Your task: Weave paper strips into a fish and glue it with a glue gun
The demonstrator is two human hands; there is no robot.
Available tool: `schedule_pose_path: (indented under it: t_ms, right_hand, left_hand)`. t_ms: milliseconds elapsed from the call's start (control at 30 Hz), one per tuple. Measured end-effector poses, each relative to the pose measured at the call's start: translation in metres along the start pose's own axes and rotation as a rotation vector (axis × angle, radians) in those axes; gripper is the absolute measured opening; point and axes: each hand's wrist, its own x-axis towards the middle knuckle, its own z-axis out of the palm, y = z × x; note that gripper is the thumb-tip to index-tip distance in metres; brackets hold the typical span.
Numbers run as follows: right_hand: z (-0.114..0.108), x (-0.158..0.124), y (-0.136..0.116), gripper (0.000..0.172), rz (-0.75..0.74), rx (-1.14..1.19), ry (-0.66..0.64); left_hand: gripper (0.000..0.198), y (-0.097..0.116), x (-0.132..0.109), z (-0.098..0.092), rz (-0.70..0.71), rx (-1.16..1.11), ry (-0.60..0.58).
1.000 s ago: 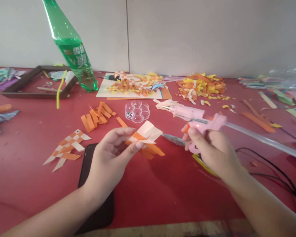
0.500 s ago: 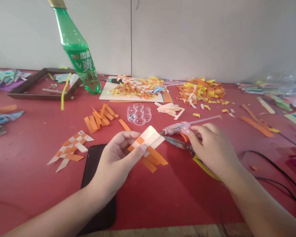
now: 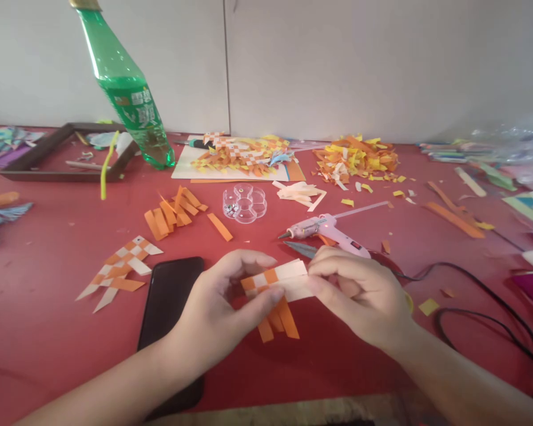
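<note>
Tabletop [image 3: 337, 378]: red, littered with paper scraps, backed by a pale grey wall [image 3: 359, 71] with one vertical seam. At the far left, a dark frame [image 3: 57, 176] lies flat; a green bottle [image 3: 131, 112] stands at its right end. Nearer, a checked orange-and-white paper figure [image 3: 119, 269] lies beside a black phone [image 3: 171, 296]. Orange strips [image 3: 173, 213] lie beyond the phone. The left hand [image 3: 222, 302] pinches a woven paper piece [image 3: 269, 277] between thumb and fingers — the piece is held up over the near middle of the tabletop, orange strips hanging from it. Behind it sits a clear flower-shaped case [image 3: 244, 204]. A pink glue gun [image 3: 322, 228] lies just beyond the right hand [image 3: 359, 290], whose fingers grip the piece's white end. Farther back, orange and yellow scraps [image 3: 355, 155] form a heap. At right, a black cable [image 3: 506, 290] curves across the surface.
</note>
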Motion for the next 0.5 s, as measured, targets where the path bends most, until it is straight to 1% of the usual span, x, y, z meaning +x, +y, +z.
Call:
schedule_pose_path:
  t_ms: [100, 200, 300, 367, 500]
  right_hand:
    - [0.002, -0.001, -0.001, 0.015, 0.022, 0.022, 0.008]
    - [0.004, -0.003, -0.001, 0.015, 0.053, 0.045, -0.012]
    - [0.008, -0.005, 0.0, 0.009, 0.078, 0.119, -0.084]
    - [0.01, -0.006, 0.002, 0.005, 0.113, 0.181, -0.108]
    - [0.01, -0.005, 0.002, 0.012, 0.216, 0.259, -0.12]
  left_hand:
    - [0.031, 0.002, 0.001, -0.001, -0.093, -0.048, -0.017]
    - [0.034, 0.003, 0.002, -0.003, -0.151, -0.105, -0.074]
    - [0.032, 0.004, 0.003, -0.004, -0.153, -0.149, -0.124]
    - [0.03, 0.005, 0.002, -0.004, -0.145, -0.17, -0.142]
    - [0.025, 0.007, 0.001, -0.004, -0.15, -0.181, -0.135]
